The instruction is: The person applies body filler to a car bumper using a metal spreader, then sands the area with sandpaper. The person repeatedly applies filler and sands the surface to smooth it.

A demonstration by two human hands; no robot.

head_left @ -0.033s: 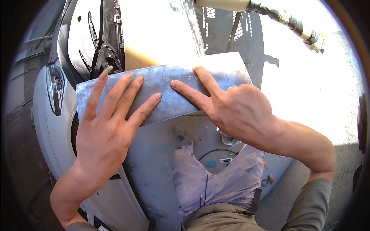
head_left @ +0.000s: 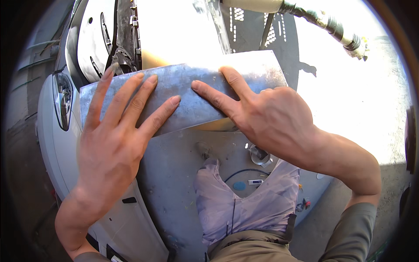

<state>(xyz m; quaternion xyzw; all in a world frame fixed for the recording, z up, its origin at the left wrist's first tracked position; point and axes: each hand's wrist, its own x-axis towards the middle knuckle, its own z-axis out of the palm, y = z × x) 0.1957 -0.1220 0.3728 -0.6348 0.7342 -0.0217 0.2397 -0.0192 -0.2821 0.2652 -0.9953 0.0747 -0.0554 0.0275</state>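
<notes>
Your left hand point(head_left: 111, 148) is spread wide, its fingertips laid on the grey metal sheet point(head_left: 187, 111), which reaches across beneath both hands; nothing shows in its grasp. Your right hand point(head_left: 279, 113) has two digits stretched onto the sheet and the others curled; you can't tell from here whether those grip anything. Just below the right hand sits a round metal tin point(head_left: 262, 164), with a dark shape inside too unclear to name. Farther below that hand lie a blue disc point(head_left: 239, 186) and, just beside it, a small white box point(head_left: 255, 182), contents unseen.
</notes>
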